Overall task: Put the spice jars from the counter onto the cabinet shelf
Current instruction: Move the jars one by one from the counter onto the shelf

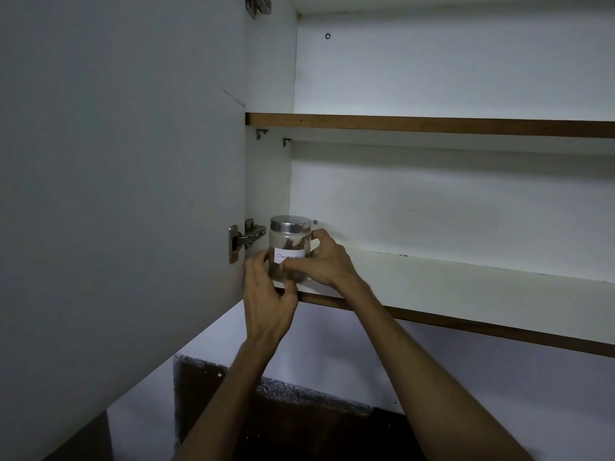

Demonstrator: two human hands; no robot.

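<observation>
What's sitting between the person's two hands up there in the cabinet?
In the head view, a glass spice jar with a metal lid and a handwritten label stands at the lower shelf's left end, the left hand and right hand holding its sides.

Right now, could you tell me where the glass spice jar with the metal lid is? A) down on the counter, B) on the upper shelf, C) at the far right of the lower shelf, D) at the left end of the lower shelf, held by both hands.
D: the spice jar stands at the left end of the lower shelf, beside the door hinge, with the left hand and right hand both around it.
</observation>
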